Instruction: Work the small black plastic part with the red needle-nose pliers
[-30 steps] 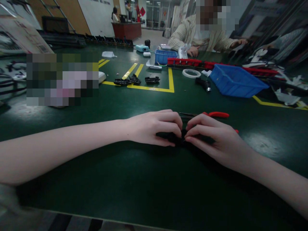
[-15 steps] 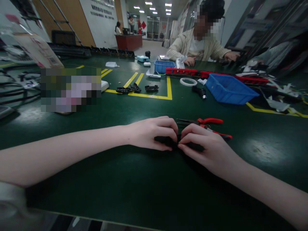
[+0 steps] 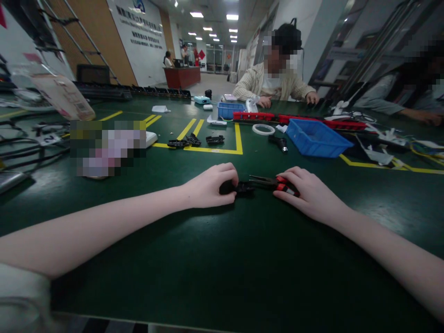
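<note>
My left hand [image 3: 217,185] is closed on a small black plastic part [image 3: 245,187], whose right end sticks out past my fingertips. To the right, my right hand [image 3: 305,192] grips the red handles of a pair of needle-nose pliers [image 3: 265,181]. The dark jaws point left, close to the black part; whether they touch it I cannot tell. Both hands are low over the green table [image 3: 208,259]. Beyond them lie similar black parts [image 3: 215,139] within a yellow tape outline.
A blue bin [image 3: 317,138], a roll of white tape [image 3: 263,129] and a black cylindrical tool [image 3: 278,143] lie farther back. Red strips [image 3: 253,117] run behind them. A blurred-out flat object [image 3: 111,148] and cables [image 3: 31,138] are at left. A person [image 3: 274,78] sits across the table.
My right hand has left the black part and taken hold of the pliers' handles. My left hand keeps the part. The camera view has tilted up slightly.
</note>
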### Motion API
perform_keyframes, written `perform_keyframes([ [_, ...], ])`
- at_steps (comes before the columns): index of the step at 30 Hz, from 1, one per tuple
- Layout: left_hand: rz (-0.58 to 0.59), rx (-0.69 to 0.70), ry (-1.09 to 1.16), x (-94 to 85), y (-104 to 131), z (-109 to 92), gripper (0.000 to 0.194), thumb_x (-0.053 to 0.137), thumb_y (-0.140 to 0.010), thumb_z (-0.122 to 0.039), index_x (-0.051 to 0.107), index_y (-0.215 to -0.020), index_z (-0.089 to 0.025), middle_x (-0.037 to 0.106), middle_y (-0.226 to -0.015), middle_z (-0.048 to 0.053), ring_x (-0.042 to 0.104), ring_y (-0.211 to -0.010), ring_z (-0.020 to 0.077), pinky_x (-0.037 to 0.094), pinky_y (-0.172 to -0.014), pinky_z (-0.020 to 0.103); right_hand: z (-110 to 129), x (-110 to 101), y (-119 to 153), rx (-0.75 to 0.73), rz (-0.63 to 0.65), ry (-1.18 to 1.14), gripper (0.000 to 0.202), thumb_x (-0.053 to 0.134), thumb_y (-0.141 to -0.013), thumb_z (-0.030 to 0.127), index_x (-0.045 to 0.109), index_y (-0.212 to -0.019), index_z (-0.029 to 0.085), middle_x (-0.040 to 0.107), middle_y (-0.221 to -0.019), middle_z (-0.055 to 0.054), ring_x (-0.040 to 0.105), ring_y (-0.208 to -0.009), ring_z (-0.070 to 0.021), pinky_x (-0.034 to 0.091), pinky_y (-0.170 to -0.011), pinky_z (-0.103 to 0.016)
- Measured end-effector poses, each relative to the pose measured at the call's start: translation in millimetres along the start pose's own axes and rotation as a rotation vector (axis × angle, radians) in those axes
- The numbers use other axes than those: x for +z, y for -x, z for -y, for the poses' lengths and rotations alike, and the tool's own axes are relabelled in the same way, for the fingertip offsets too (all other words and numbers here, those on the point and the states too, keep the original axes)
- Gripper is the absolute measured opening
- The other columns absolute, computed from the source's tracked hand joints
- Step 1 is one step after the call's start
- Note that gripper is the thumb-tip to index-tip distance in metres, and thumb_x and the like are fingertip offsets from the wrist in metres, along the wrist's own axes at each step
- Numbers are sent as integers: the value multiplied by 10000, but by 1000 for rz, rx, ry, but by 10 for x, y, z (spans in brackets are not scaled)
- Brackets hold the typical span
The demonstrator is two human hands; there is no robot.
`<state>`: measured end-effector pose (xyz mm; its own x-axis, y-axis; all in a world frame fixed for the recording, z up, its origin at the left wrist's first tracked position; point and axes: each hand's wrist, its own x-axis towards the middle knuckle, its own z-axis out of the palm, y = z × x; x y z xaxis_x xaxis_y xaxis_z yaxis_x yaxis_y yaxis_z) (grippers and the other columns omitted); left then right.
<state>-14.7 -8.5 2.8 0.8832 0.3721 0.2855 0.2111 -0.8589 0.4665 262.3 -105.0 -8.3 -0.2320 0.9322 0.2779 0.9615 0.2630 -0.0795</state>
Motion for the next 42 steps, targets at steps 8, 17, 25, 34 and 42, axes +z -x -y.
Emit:
perform_keyframes([
  [8,1,47,12,24,4,31,153,599,-837,-197,583,-982,-151,525,-1082,59,541,-961,172,511,-847,344,61,-186,27,-85,-111,26,397,543,-845,540,630,-965,172,654,-919,-90,614,-779,-219,486,-653,-357],
  [17,-1,78,71,39,11,30,178,596,-836,-177,590,-1011,-149,521,-1113,68,563,-978,167,522,-857,347,216,-417,61,-188,-119,88,396,554,-835,537,637,-933,163,651,-912,-92,607,-768,-218,478,-633,-355],
  [25,4,115,58,41,10,27,182,581,-843,-176,600,-1020,-138,519,-1101,82,557,-976,172,515,-855,350,239,-394,62,-150,-44,65,404,542,-824,566,631,-925,185,651,-931,-97,600,-780,-226,469,-636,-362],
  [34,32,90,53,31,-3,11,186,599,-833,-171,595,-1015,-131,518,-1101,79,563,-978,175,516,-863,350,226,-364,60,-132,-27,57,436,525,-820,598,616,-900,180,641,-866,-93,592,-730,-226,450,-603,-356],
  [42,50,118,58,25,0,11,276,579,-847,-159,572,-1123,-155,507,-1131,82,555,-996,176,509,-886,353,245,-361,51,-142,-29,86,402,533,-817,584,607,-872,193,645,-844,-88,593,-713,-226,445,-579,-351],
])
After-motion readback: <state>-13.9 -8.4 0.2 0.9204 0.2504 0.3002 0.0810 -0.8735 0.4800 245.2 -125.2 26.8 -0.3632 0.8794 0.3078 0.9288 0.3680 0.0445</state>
